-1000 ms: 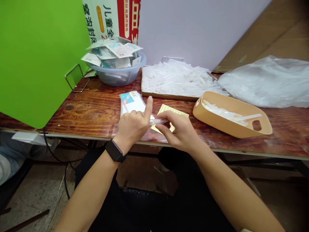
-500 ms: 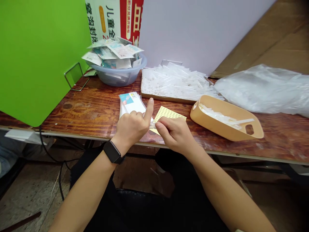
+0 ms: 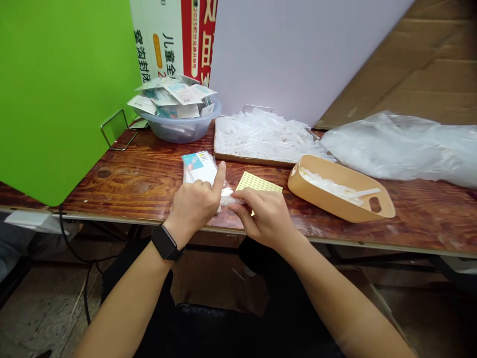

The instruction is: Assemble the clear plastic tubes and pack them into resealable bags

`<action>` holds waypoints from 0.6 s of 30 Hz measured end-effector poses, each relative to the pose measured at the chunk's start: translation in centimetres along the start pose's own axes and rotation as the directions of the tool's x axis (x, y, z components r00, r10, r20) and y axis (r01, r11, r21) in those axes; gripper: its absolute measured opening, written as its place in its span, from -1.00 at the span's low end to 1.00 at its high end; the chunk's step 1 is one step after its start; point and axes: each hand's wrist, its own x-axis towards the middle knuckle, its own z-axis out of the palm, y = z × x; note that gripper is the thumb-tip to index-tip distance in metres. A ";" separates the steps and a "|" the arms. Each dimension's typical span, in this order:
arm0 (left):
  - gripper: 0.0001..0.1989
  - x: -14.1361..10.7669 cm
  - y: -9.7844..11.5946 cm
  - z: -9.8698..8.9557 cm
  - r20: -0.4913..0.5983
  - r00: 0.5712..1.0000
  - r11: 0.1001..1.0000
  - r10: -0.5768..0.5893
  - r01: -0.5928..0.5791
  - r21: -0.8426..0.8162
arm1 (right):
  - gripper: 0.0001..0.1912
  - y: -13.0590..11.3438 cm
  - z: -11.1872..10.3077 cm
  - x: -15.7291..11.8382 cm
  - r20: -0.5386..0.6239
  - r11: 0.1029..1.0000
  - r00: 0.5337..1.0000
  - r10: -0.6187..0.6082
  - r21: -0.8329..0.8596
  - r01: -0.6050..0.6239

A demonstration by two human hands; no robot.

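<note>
Between my hands, just above the table's front edge, is a small clear plastic packet with something white in it. My left hand, wearing a black watch, is closed on its left side with the thumb raised; the curled fingers are partly hidden. My right hand pinches the packet's right end between thumb and forefinger. Behind my left hand lies a stack of white and blue printed cards in clear sleeves. A yellow sheet of small round stickers lies partly under my right hand.
A bluish bowl heaped with packed cards stands at the back left. Beside it a shallow tray holds many clear plastic tubes. A tan basket with white strips stands right, before a large plastic bag. A green panel rises left.
My right hand's fingers have gone from curled in to stretched forward in a pinch at the packet's end, showing more of the packet. The camera view has shifted slightly.
</note>
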 end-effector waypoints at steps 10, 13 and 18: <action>-0.60 1.8 -0.6 1.6 0.199 0.712 0.110 -0.674 0.362 -0.926 | -0.78 -1.6 3.0 0.9 -0.010 0.819 0.897 0.441 0.413 -0.398; -0.63 2.3 -0.2 1.8 0.383 0.672 -0.189 -0.633 0.345 -0.919 | -0.76 -1.9 4.0 1.2 -0.072 0.877 0.922 0.380 0.345 -0.335; -0.66 2.2 0.7 1.5 0.426 0.791 -0.488 -0.438 0.188 -0.852 | -0.75 -1.5 4.6 1.8 -0.148 0.917 0.938 0.313 0.304 -0.258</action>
